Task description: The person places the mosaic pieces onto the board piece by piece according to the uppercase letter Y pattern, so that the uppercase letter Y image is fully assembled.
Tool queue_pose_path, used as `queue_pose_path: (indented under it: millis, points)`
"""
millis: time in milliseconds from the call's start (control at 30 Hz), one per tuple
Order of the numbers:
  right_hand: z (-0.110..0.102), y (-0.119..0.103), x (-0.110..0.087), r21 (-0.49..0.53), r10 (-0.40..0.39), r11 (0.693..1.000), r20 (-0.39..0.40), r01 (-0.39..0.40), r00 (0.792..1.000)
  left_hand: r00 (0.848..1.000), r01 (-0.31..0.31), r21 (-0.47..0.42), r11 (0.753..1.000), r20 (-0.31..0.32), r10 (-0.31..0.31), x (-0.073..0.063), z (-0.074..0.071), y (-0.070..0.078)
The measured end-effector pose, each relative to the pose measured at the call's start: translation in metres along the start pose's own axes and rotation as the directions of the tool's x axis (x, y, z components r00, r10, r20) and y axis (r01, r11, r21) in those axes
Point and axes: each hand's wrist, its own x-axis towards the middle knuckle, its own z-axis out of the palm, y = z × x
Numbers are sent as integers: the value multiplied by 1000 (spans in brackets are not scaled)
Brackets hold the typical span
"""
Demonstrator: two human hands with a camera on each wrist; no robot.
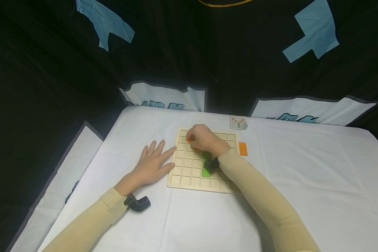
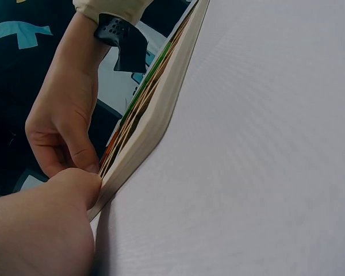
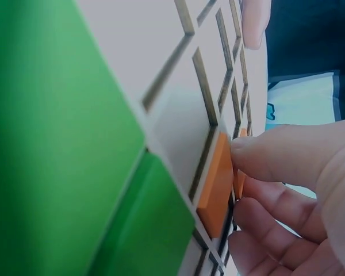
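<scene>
Fingers (image 3: 270,221) pinch orange tile (image 3: 239,184), left fingers (image 1: 159,147) spread

2 tan sleeves (image 1: 89,222); 2 black, angled wrist pieces (image 1: 140,204) with small holes, apparently plastic.

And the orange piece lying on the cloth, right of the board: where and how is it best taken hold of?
Probably pinch the orange piece by its near and far ends, with the right hand coming from above and the right. It looks flat, and its left side lies close to the board, leaving little finger room there.
</scene>
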Motion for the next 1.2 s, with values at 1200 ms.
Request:
queue_pose_path:
  millis: [1200]
  points:
    - [-27, 43, -71, 25, -7, 1000, -106, 10, 994, 1000, -6, 6, 1000, -8, 6, 1, 1, 0]
